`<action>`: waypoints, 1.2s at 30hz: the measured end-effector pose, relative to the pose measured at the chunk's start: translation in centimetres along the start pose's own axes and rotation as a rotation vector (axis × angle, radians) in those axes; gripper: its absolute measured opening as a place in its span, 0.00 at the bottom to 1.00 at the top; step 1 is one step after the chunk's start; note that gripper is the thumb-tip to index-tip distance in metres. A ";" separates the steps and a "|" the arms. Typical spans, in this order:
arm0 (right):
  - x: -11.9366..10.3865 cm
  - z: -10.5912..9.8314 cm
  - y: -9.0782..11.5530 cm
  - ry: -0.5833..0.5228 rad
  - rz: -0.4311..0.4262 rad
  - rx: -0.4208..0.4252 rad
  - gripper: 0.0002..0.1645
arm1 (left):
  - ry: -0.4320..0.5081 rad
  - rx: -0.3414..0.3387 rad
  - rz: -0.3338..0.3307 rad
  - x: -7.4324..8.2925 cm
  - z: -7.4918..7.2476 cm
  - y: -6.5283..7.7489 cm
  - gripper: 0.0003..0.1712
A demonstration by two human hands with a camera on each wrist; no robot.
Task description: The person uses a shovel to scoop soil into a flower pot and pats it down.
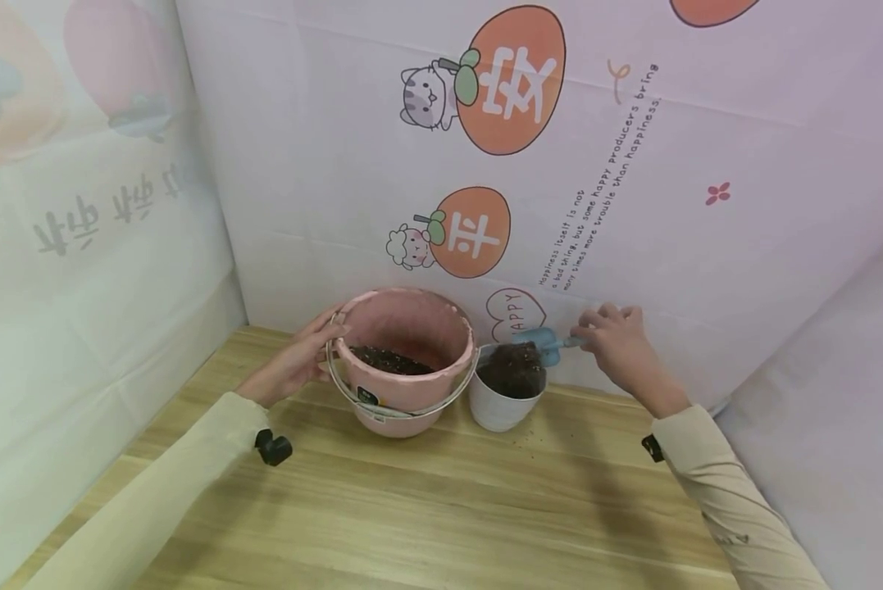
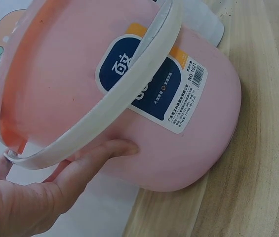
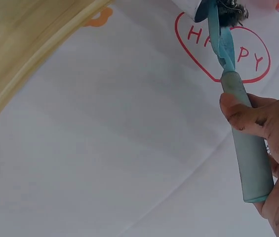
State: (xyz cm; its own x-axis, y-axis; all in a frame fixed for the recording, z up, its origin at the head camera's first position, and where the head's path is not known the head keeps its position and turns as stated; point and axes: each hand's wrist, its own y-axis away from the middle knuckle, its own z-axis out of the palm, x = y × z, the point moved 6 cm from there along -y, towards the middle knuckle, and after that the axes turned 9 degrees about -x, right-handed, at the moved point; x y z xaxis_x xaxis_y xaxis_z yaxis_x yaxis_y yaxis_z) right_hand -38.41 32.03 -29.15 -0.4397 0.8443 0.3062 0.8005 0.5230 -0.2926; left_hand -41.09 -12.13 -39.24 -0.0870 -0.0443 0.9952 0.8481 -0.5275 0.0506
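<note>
A pink bucket [image 1: 411, 393] with a white handle hanging across its front stands on the table, dark soil [image 1: 389, 360] inside. My left hand [image 1: 304, 356] grips its left rim; in the left wrist view the thumb [image 2: 112, 149] presses the outer wall below the handle [image 2: 109, 106]. Right of the bucket is a small white pot [image 1: 502, 411] holding dark soil [image 1: 511, 381]. Over that pot's rim, my right hand [image 1: 618, 348] holds a blue hand trowel [image 1: 548, 344] by its grey-green handle [image 3: 252, 158]. Soil [image 3: 232, 14] clings to the tilted blade.
The wooden table [image 1: 441, 508] ends at a white printed cloth wall [image 1: 338, 164] right behind the bucket and pot. Cloth walls also close off the left and right sides. A few soil crumbs [image 1: 531, 434] lie beside the pot.
</note>
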 end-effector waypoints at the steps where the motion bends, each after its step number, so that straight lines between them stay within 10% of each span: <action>1: -0.1 -0.1 0.0 0.014 -0.005 0.006 0.14 | 0.001 -0.001 0.000 0.0 0.0 0.0 0.42; 36: -1.4 -1.4 -0.3 0.138 -0.066 0.129 0.14 | 0.015 -0.020 0.025 -0.2 -0.1 -0.1 0.42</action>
State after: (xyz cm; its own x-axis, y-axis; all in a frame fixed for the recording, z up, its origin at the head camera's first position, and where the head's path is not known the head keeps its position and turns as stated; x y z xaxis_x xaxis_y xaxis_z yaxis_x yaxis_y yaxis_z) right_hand -37.50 30.52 -28.16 -0.4225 0.7883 0.4472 0.7089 0.5949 -0.3789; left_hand -41.20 -12.12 -39.45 -0.0737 -0.0700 0.9948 0.8392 -0.5433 0.0240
